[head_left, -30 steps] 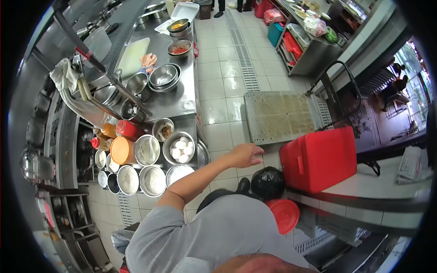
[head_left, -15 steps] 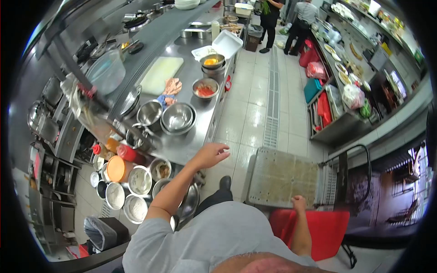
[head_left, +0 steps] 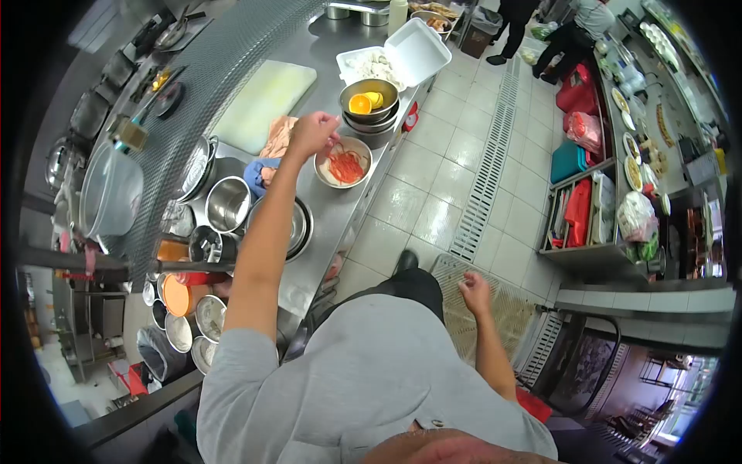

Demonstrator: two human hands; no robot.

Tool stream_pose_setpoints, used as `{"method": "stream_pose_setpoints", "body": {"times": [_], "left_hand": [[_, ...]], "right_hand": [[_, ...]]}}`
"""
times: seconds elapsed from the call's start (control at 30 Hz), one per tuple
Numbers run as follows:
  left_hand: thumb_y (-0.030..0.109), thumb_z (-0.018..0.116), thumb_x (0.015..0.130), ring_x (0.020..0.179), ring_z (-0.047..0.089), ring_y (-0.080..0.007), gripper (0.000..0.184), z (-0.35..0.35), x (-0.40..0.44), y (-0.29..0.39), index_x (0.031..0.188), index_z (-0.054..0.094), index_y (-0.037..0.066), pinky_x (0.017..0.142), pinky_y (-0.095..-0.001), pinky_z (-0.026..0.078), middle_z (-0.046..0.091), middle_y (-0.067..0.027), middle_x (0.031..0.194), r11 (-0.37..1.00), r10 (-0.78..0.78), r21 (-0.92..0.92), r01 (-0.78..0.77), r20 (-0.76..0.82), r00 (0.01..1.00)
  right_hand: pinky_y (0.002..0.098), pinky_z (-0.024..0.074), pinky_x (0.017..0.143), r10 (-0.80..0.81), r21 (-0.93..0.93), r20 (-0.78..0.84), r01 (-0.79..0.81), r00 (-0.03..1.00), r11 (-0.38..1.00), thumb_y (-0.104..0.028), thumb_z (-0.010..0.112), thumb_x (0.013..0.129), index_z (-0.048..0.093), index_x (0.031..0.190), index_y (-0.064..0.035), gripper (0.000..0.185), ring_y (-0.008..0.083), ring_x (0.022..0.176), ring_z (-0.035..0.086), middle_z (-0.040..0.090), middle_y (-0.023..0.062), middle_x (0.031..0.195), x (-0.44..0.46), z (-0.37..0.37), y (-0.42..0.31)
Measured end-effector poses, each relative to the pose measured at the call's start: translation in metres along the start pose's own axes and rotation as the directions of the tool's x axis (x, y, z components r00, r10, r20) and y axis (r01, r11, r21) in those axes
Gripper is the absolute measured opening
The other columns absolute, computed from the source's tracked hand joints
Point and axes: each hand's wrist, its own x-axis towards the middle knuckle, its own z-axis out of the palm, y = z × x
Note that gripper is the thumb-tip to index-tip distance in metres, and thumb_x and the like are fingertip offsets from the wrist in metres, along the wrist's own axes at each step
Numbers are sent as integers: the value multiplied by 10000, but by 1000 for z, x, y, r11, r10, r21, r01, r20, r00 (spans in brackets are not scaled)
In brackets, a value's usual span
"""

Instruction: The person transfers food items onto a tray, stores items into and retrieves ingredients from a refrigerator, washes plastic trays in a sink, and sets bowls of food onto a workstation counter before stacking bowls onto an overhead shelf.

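My left hand [head_left: 315,133] reaches over the steel counter beside a metal bowl [head_left: 323,181] of red shreds. Its fingers are loosely bent and apart, with nothing seen in them. Under and beside the wrist lie a peach-coloured cloth [head_left: 279,138] and a blue cloth [head_left: 255,177]. Just beyond is a stack of bowls, the top bowl [head_left: 389,91] holding orange halves [head_left: 361,104]. My right hand [head_left: 474,294] hangs at my side above the floor, half curled with nothing visible in it.
An open white foam box [head_left: 421,52] and a cutting board [head_left: 267,100] are on the counter. Steel bowls [head_left: 228,203] stand nearer me. Below are tubs and an orange lid [head_left: 178,296]. A flat trolley [head_left: 502,325] is at right. Two people stand far ahead.
I have moved closer to the counter. My left hand has gone forward and left, from beside the counter edge to the bowl of red shreds. My right hand has risen slightly.
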Motion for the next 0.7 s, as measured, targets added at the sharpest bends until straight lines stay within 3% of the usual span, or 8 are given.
{"method": "stream_pose_setpoints", "body": {"times": [0.17,0.27,0.4,0.53,0.7], "left_hand": [[427,676,873,541,632,-119,418,12,87,-7,926,651,13,458,-271,479,710,-85,751,935,-274,245,257,38,961],[366,684,860,532,639,-118,335,20,109,-21,842,616,38,426,-256,455,707,-70,738,922,-366,178,344,106,925],[273,671,843,538,644,-123,247,23,123,-39,811,601,39,442,-258,471,691,-65,712,931,-364,19,364,90,927],[188,630,830,520,623,-127,209,22,122,-26,706,551,40,461,-276,491,597,-44,617,954,-295,39,297,-53,954],[150,628,827,527,595,-119,216,6,133,9,682,517,35,472,-285,501,554,-40,607,966,-240,97,239,-1,971]], "right_hand": [[370,551,776,-319,28,5,318,948,948,-150,737,800,650,1136,-3,377,274,902,697,700,177,1027,163,-31,-78],[377,547,763,-409,44,45,408,911,912,-148,738,811,643,1135,-25,359,283,906,689,691,174,1023,231,-52,-147],[375,548,759,-592,94,177,585,787,806,-149,737,816,643,1132,-34,349,280,895,679,688,164,1025,308,-59,-229],[375,551,758,-676,106,258,675,691,730,-145,731,822,642,1133,-32,343,274,894,677,685,165,1052,364,-58,-291],[364,546,779,-745,160,260,733,614,661,-151,736,820,643,1131,-32,346,256,892,679,688,125,1064,387,-57,-369]]}}
